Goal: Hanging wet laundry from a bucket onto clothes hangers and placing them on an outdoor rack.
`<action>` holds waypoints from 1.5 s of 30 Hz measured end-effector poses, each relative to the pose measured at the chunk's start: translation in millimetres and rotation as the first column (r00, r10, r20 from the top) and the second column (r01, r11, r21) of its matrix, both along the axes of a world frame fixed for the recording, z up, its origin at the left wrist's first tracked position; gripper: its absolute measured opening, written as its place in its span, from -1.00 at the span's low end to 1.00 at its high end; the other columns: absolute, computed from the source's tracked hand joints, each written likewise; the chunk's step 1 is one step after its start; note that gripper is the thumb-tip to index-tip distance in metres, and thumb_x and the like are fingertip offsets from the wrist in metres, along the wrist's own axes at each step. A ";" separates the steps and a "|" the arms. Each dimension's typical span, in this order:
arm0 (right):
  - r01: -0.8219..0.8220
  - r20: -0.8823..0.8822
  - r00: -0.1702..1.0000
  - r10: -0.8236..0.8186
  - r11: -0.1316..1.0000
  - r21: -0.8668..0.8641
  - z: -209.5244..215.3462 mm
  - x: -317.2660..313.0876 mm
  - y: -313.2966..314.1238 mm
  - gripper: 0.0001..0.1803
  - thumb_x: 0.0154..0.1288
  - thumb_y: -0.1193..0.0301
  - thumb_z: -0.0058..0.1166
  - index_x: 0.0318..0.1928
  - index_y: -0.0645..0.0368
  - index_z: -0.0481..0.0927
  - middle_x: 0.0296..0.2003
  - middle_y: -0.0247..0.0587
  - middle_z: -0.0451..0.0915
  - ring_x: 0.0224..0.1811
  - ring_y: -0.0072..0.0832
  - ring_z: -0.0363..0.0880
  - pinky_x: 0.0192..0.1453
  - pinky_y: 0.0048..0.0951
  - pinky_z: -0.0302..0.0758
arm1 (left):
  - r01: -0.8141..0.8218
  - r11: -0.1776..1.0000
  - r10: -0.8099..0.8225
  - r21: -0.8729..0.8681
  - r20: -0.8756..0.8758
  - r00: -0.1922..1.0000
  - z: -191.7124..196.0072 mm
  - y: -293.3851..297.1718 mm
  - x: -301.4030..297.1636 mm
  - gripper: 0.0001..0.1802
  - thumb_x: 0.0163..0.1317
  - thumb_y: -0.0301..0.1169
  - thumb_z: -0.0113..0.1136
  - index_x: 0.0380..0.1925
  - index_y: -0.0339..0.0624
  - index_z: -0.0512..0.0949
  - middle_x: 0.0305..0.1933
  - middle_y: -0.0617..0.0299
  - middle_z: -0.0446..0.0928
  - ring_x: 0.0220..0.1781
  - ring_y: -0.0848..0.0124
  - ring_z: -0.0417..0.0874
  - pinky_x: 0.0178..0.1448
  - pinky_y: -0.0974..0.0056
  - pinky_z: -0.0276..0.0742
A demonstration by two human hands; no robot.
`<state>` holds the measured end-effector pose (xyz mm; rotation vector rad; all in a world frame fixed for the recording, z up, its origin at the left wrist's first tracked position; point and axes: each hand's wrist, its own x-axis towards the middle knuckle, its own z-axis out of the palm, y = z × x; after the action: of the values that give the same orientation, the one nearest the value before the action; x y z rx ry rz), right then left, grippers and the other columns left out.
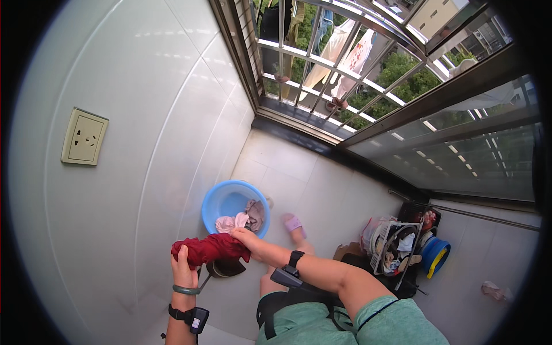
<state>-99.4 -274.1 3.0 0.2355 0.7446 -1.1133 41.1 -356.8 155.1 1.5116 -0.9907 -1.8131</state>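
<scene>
A dark red garment, bunched up, stretches between my two hands. My left hand is closed round its left end, the thumb lying across the cloth. At the other end, my right hand grips it with the fingers pressed together. Just beyond the garment, a light blue basin stands on the floor by the wall. A pale pink cloth and a greyish mauve cloth lie inside the basin. What kind of garment the red one is cannot be made out.
A dark dustpan-like thing lies under my hands. Farther right stands a white rack with shoes and bags, beside a blue-and-yellow round container. A crumpled pink cloth is on the floor. Clothes hang beyond the barred window.
</scene>
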 end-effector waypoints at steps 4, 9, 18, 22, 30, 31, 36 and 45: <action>0.069 0.110 0.992 -0.064 0.997 -0.046 21.1 -4.5 1.8 -0.71 0.23 0.21 -0.02 -0.18 0.14 0.40 -0.35 -0.28 0.49 -0.36 -0.59 0.49 -0.29 -0.55 0.44 | 0.010 0.997 -0.015 -0.070 -0.069 0.997 19.0 7.6 -7.1 -0.54 0.17 -0.19 0.06 -0.02 -0.20 0.26 -0.07 0.11 0.40 0.02 0.21 0.44 0.12 0.09 0.36; -0.144 0.212 0.969 0.123 0.986 0.086 60.0 -21.1 11.0 -0.56 0.21 -0.03 -0.08 -0.02 -0.07 0.40 -0.08 -0.34 0.49 -0.10 -0.48 0.48 -0.08 -0.20 0.46 | -0.006 0.995 -0.006 -0.101 -0.118 0.993 39.2 27.4 -10.7 -0.52 0.16 -0.22 0.05 0.01 -0.22 0.24 -0.04 0.08 0.38 0.07 0.16 0.41 0.15 0.09 0.33; 0.006 0.266 0.964 -0.012 1.000 0.021 66.3 -14.8 11.7 -0.58 0.12 0.03 0.02 -0.05 -0.11 0.38 -0.08 -0.37 0.47 -0.07 -0.43 0.44 -0.13 -0.24 0.43 | -0.128 0.991 0.115 -0.038 -0.253 0.961 52.7 41.2 -2.3 -0.47 0.14 -0.12 0.05 0.01 -0.20 0.25 0.00 0.10 0.35 0.13 0.10 0.36 0.19 0.00 0.26; 0.043 0.131 0.990 -0.049 0.998 0.047 90.4 -19.7 7.5 -0.63 0.10 0.10 0.02 -0.10 -0.09 0.38 -0.17 -0.39 0.47 -0.14 -0.48 0.45 -0.18 -0.33 0.43 | -0.263 0.955 0.294 0.136 -0.324 0.899 53.5 40.4 1.8 -0.47 0.11 -0.03 0.05 -0.04 -0.15 0.30 -0.01 0.10 0.36 0.12 0.10 0.34 0.17 -0.09 0.26; 0.068 -0.458 0.879 -0.128 0.987 -0.146 116.4 -25.8 1.3 -0.46 0.01 0.27 0.13 -0.02 0.24 0.30 -0.21 -0.20 0.46 -0.17 -0.48 0.45 -0.10 -0.46 0.41 | -0.376 0.848 0.484 0.373 -0.256 0.837 32.0 42.3 17.6 -0.54 0.07 0.01 0.05 -0.15 -0.04 0.36 -0.05 0.18 0.39 0.02 0.16 0.37 0.08 -0.08 0.30; 0.071 -0.460 0.878 -0.133 0.986 -0.150 117.2 -25.9 1.4 -0.46 0.01 0.27 0.13 -0.02 0.24 0.30 -0.21 -0.20 0.46 -0.17 -0.48 0.45 -0.10 -0.46 0.41 | -0.379 0.836 0.493 0.398 -0.239 0.837 29.2 43.0 16.7 -0.55 0.06 0.02 0.04 -0.17 -0.03 0.37 -0.07 0.20 0.39 0.01 0.16 0.37 0.05 -0.07 0.31; -0.127 -0.752 0.635 -0.177 0.936 -0.328 136.1 -26.9 6.8 -0.44 -0.03 0.25 0.13 -0.03 0.25 0.31 -0.22 -0.09 0.48 -0.13 -0.39 0.46 -0.03 -0.41 0.40 | -0.411 0.787 0.531 0.460 -0.166 0.831 16.3 42.3 22.4 -0.55 0.04 0.03 0.03 -0.21 -0.03 0.38 -0.11 0.20 0.40 -0.01 0.17 0.38 0.03 -0.06 0.33; -0.052 -0.718 0.647 -0.257 0.924 -0.378 133.1 -37.0 3.4 -0.49 -0.08 0.27 0.10 -0.08 0.23 0.35 -0.23 -0.04 0.47 -0.18 -0.26 0.48 -0.06 -0.35 0.42 | -0.276 0.846 0.397 0.456 -0.194 0.897 24.4 34.9 30.6 -0.56 0.11 0.02 0.02 -0.15 -0.03 0.39 -0.10 0.18 0.42 0.00 0.20 0.39 0.04 -0.02 0.34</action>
<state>-136.4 -270.7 136.1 -0.5765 1.2552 -1.4546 71.7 -321.9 179.6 1.4901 -0.1749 -1.9763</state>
